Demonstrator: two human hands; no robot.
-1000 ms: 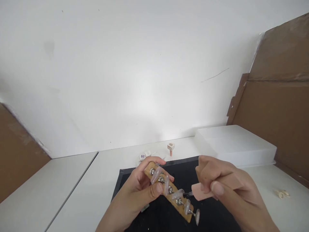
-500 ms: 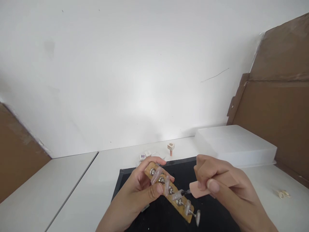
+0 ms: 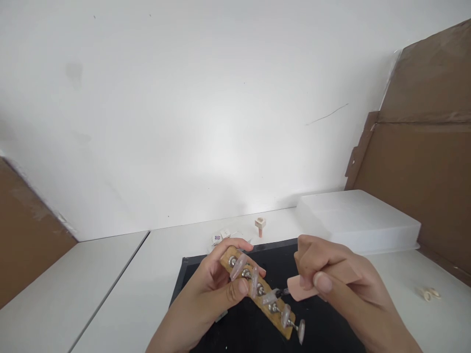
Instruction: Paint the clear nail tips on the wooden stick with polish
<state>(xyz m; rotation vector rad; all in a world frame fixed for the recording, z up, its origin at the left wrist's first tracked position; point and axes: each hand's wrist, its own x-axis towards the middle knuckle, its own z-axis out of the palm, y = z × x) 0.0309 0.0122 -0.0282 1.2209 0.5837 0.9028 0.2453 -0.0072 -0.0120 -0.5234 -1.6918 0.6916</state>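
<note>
The left hand [image 3: 214,291] clasps the wooden-looking strip [image 3: 275,320], probably light, best held by edges; opposite, right hand [image 3: 331,258] pinches the brush handle [image 3: 299,288].

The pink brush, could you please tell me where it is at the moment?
In the head view, the pink brush is low and right of centre, in the right hand, its dark tip at the middle translucent piece along the tan strip.

The right hand [image 3: 348,284] has shifted a little left, its fingers [image 3: 307,264] bringing the pink brush handle [image 3: 301,288] nearer the middle clear nail tip [image 3: 269,297] than a second ago.
</note>
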